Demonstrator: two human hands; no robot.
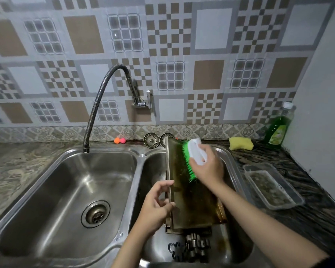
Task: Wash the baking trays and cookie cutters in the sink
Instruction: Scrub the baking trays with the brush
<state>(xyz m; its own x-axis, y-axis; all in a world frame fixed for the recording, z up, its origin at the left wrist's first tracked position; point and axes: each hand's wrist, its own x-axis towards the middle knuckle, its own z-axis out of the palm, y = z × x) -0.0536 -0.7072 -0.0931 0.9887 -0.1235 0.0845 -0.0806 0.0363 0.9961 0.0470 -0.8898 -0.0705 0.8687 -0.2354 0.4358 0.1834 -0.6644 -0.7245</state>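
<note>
Two hands worked: our left hand pinched the baking tray, right hand gripped the brush; the propped tray could slip under hard scrubbing.

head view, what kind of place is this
Most likely a home kitchen, at the washing-up spot: a steel double sink set in a stone counter, a tiled wall behind it, and a bottle of green liquid, probably dish soap, beside a sponge.

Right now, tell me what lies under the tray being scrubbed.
Under the top baking tray, edges of more trays show at its near end. How many, and the basin floor beneath, are covered. Cookie cutters lie just in front.
</note>
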